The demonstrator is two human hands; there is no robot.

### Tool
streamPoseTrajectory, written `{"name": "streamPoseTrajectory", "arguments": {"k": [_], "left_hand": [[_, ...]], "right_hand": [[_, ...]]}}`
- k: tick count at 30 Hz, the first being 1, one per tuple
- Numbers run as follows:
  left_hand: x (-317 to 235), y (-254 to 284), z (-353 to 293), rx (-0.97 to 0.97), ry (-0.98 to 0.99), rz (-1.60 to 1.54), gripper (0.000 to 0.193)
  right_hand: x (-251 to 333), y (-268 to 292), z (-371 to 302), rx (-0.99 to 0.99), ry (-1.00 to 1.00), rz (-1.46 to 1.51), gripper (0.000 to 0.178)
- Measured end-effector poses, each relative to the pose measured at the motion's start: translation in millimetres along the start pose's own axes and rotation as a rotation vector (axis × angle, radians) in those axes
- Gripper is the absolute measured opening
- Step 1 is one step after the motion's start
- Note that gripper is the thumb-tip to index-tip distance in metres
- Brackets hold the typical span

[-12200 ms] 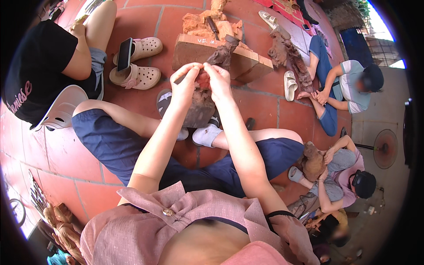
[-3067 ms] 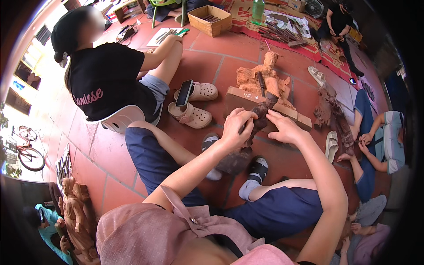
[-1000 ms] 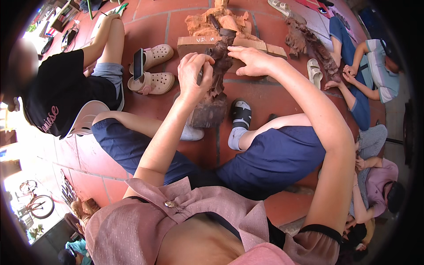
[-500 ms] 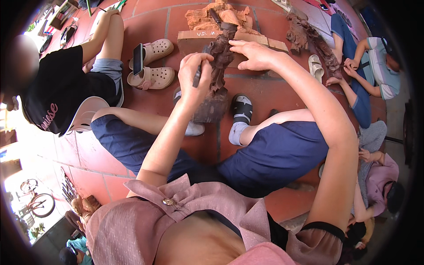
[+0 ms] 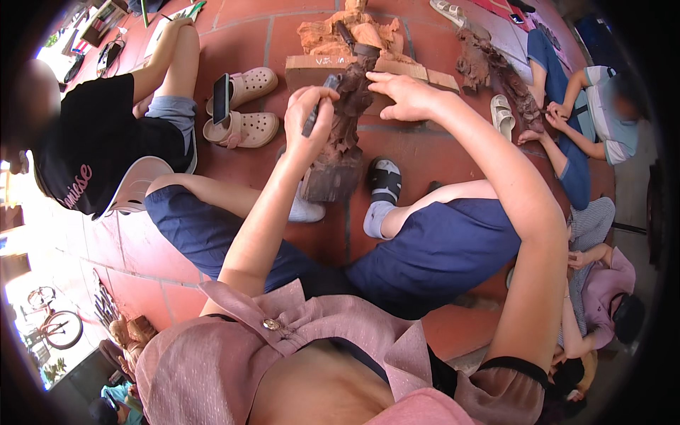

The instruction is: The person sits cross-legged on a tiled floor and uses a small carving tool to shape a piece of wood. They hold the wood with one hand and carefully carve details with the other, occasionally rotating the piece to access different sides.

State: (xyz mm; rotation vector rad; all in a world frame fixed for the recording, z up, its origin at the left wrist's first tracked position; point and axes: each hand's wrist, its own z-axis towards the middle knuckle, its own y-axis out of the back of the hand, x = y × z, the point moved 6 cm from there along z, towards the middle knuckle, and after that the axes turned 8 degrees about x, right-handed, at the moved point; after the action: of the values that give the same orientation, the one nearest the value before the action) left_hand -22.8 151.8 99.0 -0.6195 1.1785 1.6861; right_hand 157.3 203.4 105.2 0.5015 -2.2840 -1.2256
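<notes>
Hands now parted: left hand [image 5: 300, 126] curled around dark tool [image 5: 311, 122]; right hand [image 5: 411, 96], open, empty, apparently steadies dark carving [image 5: 347, 119] between.

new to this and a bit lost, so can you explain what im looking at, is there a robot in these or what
No robot: these are a person's two bare hands. One wide fisheye camera, worn on the head and looking down, took every picture, so straight edges bend near the rim.

In the latest view, the left hand has its grip closed on a slim dark tool, beside a dark brown carving. The right hand is open, fingertips at the carving's upper part; I can't tell if they touch.

On the red tiled floor beyond are an orange-brown carving and a wooden block, with pale clogs and a phone off left.
</notes>
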Motion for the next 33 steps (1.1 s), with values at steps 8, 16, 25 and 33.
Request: {"name": "streamPoseTrajectory", "arguments": {"k": [8,16,25,33], "left_hand": [[-2,-2,5,-0.054,0.063,-0.072,0.014],[26,26,-44,-0.04,0.293,-0.112,0.018],[-20,3,-53,0.194,0.313,-0.624,0.012],[-20,15,-55,0.199,0.294,-0.635,0.012]], "right_hand": [[-1,7,0,-0.03,0.015,-0.048,0.063],[11,9,-19,0.134,-0.043,0.082,0.056],[79,23,-23,-0.249,0.394,0.124,0.028],[109,12,-24,-0.059,0.353,0.306,0.015]]}}
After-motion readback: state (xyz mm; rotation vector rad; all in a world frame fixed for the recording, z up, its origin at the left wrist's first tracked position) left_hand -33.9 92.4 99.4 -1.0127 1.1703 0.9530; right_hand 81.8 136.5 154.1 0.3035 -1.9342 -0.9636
